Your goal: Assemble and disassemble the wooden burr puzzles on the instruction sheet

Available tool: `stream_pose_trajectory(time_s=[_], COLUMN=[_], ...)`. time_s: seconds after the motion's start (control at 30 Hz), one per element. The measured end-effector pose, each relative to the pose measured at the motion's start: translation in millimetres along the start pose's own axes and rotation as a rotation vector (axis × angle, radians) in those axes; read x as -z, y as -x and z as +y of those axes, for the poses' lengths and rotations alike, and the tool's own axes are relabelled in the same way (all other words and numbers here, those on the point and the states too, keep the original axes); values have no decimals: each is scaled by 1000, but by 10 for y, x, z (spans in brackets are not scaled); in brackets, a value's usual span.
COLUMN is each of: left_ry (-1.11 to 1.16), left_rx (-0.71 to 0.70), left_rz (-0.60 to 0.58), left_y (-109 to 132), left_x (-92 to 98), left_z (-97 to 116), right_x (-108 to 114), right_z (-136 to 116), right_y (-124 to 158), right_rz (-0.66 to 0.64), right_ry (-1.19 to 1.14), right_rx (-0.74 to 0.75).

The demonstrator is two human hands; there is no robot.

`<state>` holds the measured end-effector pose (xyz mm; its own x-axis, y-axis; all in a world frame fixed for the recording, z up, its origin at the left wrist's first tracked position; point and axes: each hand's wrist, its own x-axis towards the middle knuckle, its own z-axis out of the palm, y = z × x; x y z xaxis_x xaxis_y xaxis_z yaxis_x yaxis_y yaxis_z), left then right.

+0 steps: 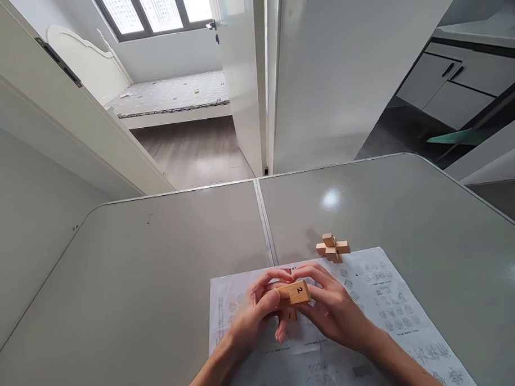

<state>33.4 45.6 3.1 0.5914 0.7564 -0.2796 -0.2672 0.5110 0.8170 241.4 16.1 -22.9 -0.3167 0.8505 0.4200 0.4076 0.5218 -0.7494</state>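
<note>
Looks like smooth wood in the near block (301,293) and the farther piece (332,249) at right, matt paper in the sheet (391,292), smooth gloss on the tabletop (158,264), cloth on the far mattress (173,93).

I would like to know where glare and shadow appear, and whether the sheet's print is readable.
Head view: glare spots on the gray tabletop, window washed out, faint shadow left of the wooden burr puzzle; head view: small print on the paper sheet unreadable, "2" on the wooden block clear.
</note>
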Motion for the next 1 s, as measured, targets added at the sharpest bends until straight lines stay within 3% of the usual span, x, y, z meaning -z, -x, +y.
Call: stream_pose_trajectory(time_s=[0.33,0.63,1.0], left_ry=[186,309,344], left_rx=[-69,-58,-53], left_rz=[-125,-203,-192], left_y=[-61,-72,-59], left_x=[97,178,216], left_z=[-59,-116,-139], right_x=[-8,39,53], right_z=[4,-11,1], right_y=[-7,-28,-34], right_rz=[55,77,39], right_ry=[-55,-240,-312], right_rx=[-42,-185,-257])
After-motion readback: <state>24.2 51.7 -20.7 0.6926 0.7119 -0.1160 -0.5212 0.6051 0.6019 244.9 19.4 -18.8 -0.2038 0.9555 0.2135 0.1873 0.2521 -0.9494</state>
